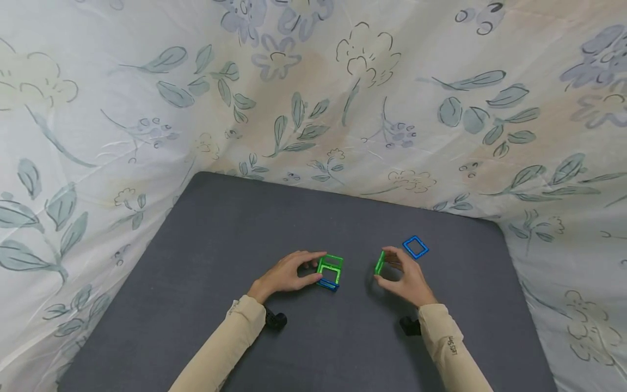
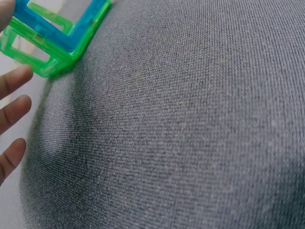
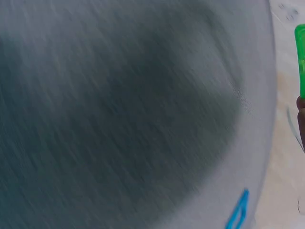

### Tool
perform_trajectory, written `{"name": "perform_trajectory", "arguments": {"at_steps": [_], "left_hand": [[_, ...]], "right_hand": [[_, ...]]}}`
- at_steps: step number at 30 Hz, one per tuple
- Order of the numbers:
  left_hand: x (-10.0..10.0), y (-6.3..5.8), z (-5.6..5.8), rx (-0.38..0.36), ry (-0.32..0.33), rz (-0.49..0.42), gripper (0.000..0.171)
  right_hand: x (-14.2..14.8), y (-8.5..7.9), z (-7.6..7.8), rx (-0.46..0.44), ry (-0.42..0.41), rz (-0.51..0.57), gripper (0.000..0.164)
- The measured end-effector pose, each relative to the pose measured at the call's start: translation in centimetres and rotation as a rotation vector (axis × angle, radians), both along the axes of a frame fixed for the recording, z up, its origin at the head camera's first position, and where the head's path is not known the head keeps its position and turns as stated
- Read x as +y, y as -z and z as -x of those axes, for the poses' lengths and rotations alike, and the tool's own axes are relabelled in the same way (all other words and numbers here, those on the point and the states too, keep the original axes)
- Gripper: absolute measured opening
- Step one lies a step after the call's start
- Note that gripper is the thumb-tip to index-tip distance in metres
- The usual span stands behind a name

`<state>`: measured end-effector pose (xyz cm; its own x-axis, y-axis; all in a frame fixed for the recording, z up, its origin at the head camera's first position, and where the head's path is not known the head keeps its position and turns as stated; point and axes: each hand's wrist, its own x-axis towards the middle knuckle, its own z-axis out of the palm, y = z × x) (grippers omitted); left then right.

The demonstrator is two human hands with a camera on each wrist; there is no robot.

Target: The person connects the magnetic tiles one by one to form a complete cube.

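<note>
My left hand (image 1: 289, 274) holds a small build of magnetic tiles by its left side, thumb at the near edge and index finger at the far edge. The build has green frame tiles (image 1: 325, 265) and a blue tile (image 1: 328, 285) along the near side. In the left wrist view the green part (image 2: 61, 67) sits on the cloth, with the other fingers spread beside it. My right hand (image 1: 407, 277) pinches a single green magnetic tile (image 1: 379, 263) upright between thumb and fingers, to the right of the build. Only a strip of that tile (image 3: 300, 57) shows in the right wrist view.
A blue square magnetic tile (image 1: 422, 243) lies flat on the dark grey table (image 1: 254, 218), just beyond my right hand. Floral fabric (image 1: 313, 130) hangs behind the table and along its sides. Black wrist mounts (image 1: 276, 321) stick out under both sleeves.
</note>
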<state>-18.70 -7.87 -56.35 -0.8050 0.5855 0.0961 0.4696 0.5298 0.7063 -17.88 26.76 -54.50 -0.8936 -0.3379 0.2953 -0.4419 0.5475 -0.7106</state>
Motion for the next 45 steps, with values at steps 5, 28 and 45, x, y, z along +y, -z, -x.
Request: {"name": "perform_trajectory", "arguments": {"at_steps": [5, 28, 45], "left_hand": [[0.0, 0.0, -0.1, 0.001, -0.002, 0.002, 0.059], [0.0, 0.0, 0.5, -0.02, 0.013, -0.003, 0.058], [-0.1, -0.9, 0.6, -0.068, 0.057, 0.023, 0.063]], "right_hand": [[-2.1, 1.5, -0.6, -0.006, -0.066, 0.025, 0.073], [-7.3, 3.3, -1.2, -0.162, -0.144, 0.101, 0.07], [-7.7, 3.4, -0.7, -0.227, -0.105, 0.043, 0.077]]}}
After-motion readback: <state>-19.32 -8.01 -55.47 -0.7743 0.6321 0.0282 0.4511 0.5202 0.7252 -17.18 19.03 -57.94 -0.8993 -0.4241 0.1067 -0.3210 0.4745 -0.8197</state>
